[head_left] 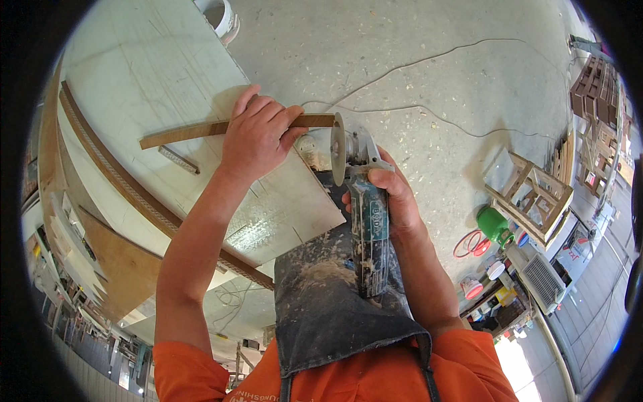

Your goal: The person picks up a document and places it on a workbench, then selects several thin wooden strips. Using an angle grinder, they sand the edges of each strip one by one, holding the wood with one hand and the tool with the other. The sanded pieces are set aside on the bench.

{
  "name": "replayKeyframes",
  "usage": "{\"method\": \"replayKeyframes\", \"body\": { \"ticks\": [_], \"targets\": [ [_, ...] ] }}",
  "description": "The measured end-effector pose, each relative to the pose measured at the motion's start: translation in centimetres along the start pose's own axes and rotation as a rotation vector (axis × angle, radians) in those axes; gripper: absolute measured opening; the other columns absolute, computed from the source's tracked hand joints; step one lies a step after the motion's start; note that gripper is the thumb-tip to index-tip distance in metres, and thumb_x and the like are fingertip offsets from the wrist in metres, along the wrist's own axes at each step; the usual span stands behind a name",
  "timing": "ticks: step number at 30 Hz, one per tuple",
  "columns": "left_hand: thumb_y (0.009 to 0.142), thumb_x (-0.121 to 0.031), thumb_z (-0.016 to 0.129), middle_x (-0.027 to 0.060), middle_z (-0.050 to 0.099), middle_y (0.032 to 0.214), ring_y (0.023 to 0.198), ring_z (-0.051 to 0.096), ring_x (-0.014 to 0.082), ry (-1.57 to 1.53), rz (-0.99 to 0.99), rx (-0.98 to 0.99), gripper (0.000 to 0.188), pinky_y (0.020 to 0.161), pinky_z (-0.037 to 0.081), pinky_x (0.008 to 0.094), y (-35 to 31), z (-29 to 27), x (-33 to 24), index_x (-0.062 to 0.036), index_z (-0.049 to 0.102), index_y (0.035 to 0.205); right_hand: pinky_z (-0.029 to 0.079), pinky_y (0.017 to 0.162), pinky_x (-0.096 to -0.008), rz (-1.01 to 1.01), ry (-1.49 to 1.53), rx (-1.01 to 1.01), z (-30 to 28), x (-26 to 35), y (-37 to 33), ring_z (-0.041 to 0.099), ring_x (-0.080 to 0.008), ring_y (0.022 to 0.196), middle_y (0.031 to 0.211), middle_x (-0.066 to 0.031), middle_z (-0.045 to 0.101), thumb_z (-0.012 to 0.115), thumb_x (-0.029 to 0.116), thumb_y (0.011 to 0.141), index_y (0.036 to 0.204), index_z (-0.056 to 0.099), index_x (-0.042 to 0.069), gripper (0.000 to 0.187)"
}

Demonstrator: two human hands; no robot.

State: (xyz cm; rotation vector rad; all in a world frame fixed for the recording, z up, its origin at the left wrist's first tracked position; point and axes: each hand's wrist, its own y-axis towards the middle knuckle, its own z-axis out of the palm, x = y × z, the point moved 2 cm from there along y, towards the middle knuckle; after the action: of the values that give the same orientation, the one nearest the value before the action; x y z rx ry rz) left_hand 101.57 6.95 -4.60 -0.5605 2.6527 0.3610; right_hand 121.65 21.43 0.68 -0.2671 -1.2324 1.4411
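Observation:
My left hand (258,137) is closed round a narrow brown wooden strip (184,134), palm down near the table's edge. The strip lies across the pale table (154,60), and its right end sticks out past the edge. In my right hand (400,197) is a dusty green and black angle grinder (370,224), its body pointing back toward my apron. Its thin round disc (338,151) stands edge-up at the strip's right end. Whether disc and wood touch, or the disc spins, I cannot tell. A short patterned strip (179,160) lies beside my left forearm.
A long brown moulding (120,171) runs along the table's left side. Beyond the table stands a white bucket (224,20). A cable (429,110) crosses the concrete floor. To the right are a wooden frame stool (536,194) and a green gas cylinder (494,224). A dusty dark apron (315,295) covers my lap.

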Motion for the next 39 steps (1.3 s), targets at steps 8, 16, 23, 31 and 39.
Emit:
{"method": "replayKeyframes", "body": {
  "ticks": [8,16,23,31,39],
  "targets": [
    [0.082,-0.024,0.083,-0.0007,0.061,0.083,0.092,0.061,0.0187,-0.009,0.013,-0.046,0.028,0.113,0.039,0.0441,0.2,-0.2,-0.1,-0.0141,0.072,0.105,0.062,0.061,-0.0344,0.035,0.062,0.023,-0.4,0.0,0.1,0.071,-0.0255,0.073,0.114,-0.0188,0.066,0.073,0.028,0.082,0.155,0.036,0.002,0.086],
    [0.082,-0.025,0.083,-0.0003,0.061,0.083,0.092,0.061,0.0195,-0.017,0.022,-0.052,0.027,0.112,0.04,0.045,0.3,-0.1,-0.1,-0.0139,0.072,0.105,0.065,0.059,-0.0345,-0.008,0.001,0.009,0.2,0.2,0.2,0.073,-0.0259,0.07,0.103,-0.0174,0.066,0.076,0.039,0.079,0.149,0.04,0.0,0.087],
    [0.082,-0.025,0.082,-0.0006,0.063,0.086,0.093,0.062,0.0192,-0.008,0.011,-0.035,0.028,0.112,0.04,0.0448,0.3,-0.2,-0.1,-0.0142,0.072,0.106,0.063,0.063,-0.0343,0.01,0.033,0.023,-0.2,-0.2,0.2,0.072,-0.0251,0.077,0.115,-0.0181,0.065,0.073,0.031,0.082,0.155,0.036,0.0,0.087],
    [0.082,-0.023,0.082,0.0009,0.063,0.087,0.094,0.062,0.0204,-0.014,-0.001,-0.024,0.03,0.115,0.039,0.0457,0.3,-0.2,-0.2,-0.0128,0.073,0.108,0.064,0.059,-0.0344,0.006,0.004,-0.007,-0.2,-0.3,0.2,0.073,-0.0262,0.071,0.107,-0.0185,0.065,0.074,0.037,0.081,0.155,0.032,0.0,0.093],
    [0.081,-0.025,0.083,-0.0006,0.063,0.085,0.093,0.062,0.0192,0.026,0.035,-0.043,0.029,0.113,0.039,0.0447,0.5,-0.2,-0.1,-0.0143,0.071,0.106,0.064,0.06,-0.0353,0.042,0.022,0.001,-1.2,-1.0,0.6,0.073,-0.0269,0.072,0.107,-0.019,0.065,0.072,0.035,0.083,0.156,0.032,0.0,0.09]
  ]
}}
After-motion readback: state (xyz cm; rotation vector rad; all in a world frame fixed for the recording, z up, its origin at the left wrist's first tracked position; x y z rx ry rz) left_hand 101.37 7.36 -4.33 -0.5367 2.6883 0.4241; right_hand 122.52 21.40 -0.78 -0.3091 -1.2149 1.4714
